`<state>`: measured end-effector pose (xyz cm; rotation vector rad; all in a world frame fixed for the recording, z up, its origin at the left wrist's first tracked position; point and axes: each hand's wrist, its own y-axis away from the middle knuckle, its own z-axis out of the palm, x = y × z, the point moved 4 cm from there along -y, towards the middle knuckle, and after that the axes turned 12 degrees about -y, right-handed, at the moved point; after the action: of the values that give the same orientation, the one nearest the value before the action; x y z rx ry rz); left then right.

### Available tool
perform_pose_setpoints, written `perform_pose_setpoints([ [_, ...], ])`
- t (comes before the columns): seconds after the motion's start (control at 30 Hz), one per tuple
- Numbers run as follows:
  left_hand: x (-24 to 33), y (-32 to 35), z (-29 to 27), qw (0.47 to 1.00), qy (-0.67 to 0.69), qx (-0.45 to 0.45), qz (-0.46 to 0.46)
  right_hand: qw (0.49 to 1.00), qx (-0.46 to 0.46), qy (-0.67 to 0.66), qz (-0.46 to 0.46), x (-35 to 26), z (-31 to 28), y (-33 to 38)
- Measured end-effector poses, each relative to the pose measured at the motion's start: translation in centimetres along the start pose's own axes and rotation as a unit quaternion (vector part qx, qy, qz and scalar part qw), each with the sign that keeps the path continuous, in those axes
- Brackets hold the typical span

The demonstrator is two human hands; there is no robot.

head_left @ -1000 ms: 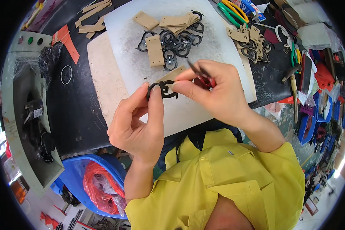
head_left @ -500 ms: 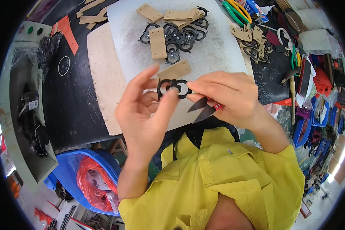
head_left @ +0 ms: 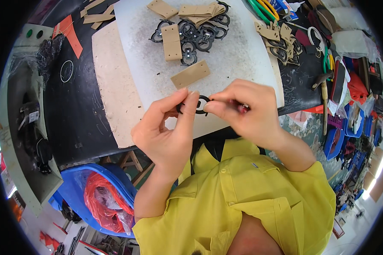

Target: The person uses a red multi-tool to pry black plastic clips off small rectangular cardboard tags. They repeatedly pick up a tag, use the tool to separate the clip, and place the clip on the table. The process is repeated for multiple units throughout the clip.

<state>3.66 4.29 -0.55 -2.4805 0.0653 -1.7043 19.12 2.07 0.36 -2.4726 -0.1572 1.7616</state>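
Note:
Over the near edge of the worktable, a black double-ring buckle [head_left: 199, 111] is held between my two hands. My left hand [head_left: 166, 127] pinches its left side between thumb and fingertips, covering part of it. On the buckle's right side, my right hand [head_left: 255, 108] grips with thumb and forefinger. Red-handled scissors [head_left: 244, 108] are tucked in that same hand; their blades are hardly visible. Just beyond my hands lies a tan strap piece [head_left: 190, 74] with small holes. Farther back are a heap of black buckles [head_left: 205, 37] and more tan pieces [head_left: 171, 42].
A white board [head_left: 134, 46] lies over a beige sheet [head_left: 108, 80] on the black table [head_left: 83, 114]. At right are finished-looking strap-and-buckle pieces [head_left: 281, 44], a hammer [head_left: 324, 85] and coloured cords. A blue bin [head_left: 74, 182] holding red plastic stands at lower left.
My left fingers have closed onto the buckle's left side. The buckle has turned, and the scissors' blades, plain before, have swung mostly out of sight. The view has shifted slightly.

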Motion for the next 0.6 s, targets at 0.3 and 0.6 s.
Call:
perform_pose_setpoints([
  [0.3,-0.1,0.6,0.0,0.995,-0.071,0.032,0.06,0.959,-0.006,0.134,-0.251,-0.3,0.7,1.9],
  [0.6,-1.2,1.4,1.1,0.993,0.039,-0.1,-0.053,0.934,-0.072,0.171,-0.304,-0.3,0.2,2.4],
])
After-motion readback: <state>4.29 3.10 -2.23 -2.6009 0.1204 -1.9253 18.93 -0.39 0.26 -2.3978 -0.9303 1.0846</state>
